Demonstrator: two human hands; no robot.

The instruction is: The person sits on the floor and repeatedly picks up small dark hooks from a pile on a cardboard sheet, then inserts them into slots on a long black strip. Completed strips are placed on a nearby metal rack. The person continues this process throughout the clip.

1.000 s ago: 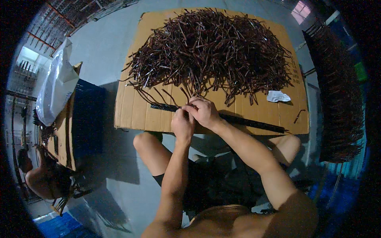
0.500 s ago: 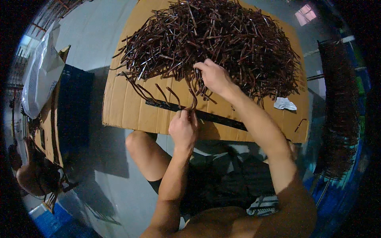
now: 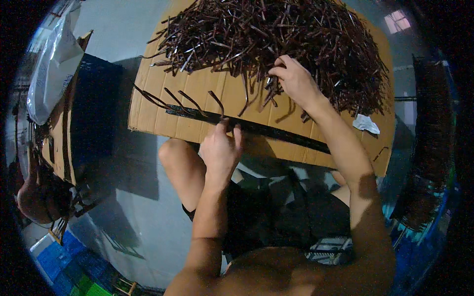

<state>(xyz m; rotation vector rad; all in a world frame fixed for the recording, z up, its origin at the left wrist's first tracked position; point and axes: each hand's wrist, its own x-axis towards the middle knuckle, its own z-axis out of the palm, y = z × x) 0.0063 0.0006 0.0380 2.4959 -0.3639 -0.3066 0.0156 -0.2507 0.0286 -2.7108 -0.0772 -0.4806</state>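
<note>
A narrow black bar [image 3: 291, 135] lies slantwise along the near edge of a cardboard sheet [image 3: 148, 117]. Several thin, bent brown rods [image 3: 216, 102] rise from its left part. My left hand [image 3: 219, 150] is closed at the bar's middle, its fingertips by the foot of the rightmost of these rods; the fingers partly hide the spot. Farther off and to the right, my right hand [image 3: 298, 85] pinches a bent rod [image 3: 270, 80] at the near edge of a large heap of similar rods [image 3: 276, 37]. Its fingertips hide part of that rod.
A crumpled white scrap [image 3: 366, 124] lies on the cardboard at right, with a single bent rod [image 3: 380, 154] near the corner. Clear plastic wrapping [image 3: 52, 74] and a dark blue box side [image 3: 96, 113] stand at left. My bare knee [image 3: 175, 153] sits close under the cardboard's edge.
My right hand has shifted rightward along the heap's near edge. The left hand's fingers have loosened a little around the rod at the bar. The whole view has also shifted.
</note>
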